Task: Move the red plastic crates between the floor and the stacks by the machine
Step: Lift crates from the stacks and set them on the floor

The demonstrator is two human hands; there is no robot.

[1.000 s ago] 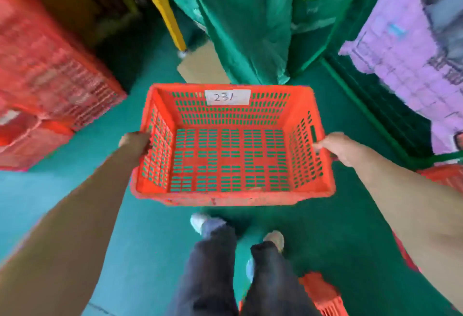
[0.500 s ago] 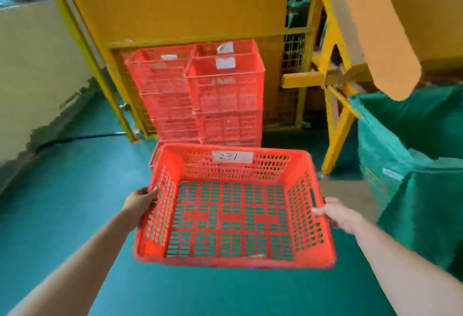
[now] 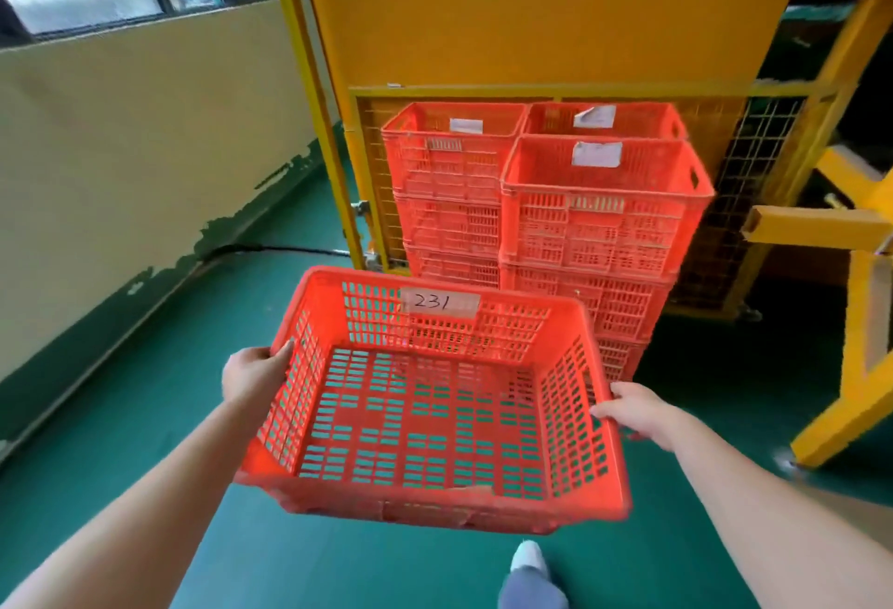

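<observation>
The left hand (image 3: 251, 374) and right hand (image 3: 638, 410) are gripping the crate (image 3: 435, 497) by its sides, fingers curled; levelling it squarely over the front stack (image 3: 594, 221) is looking wisest.

One carried red crate (image 3: 425, 420), three crate stacks (image 3: 449, 188) (image 3: 599, 120) (image 3: 599, 221), four paper labels (image 3: 440, 303) (image 3: 466, 125) (image 3: 594, 117) (image 3: 597, 154), two hands (image 3: 249, 374) (image 3: 638, 410), one shoe (image 3: 529, 557).

Bare left hand (image 3: 251, 379), bare right hand (image 3: 638, 410), bare forearms (image 3: 145, 512), white shoe (image 3: 529, 555), blue-grey trouser leg (image 3: 531, 591)
</observation>
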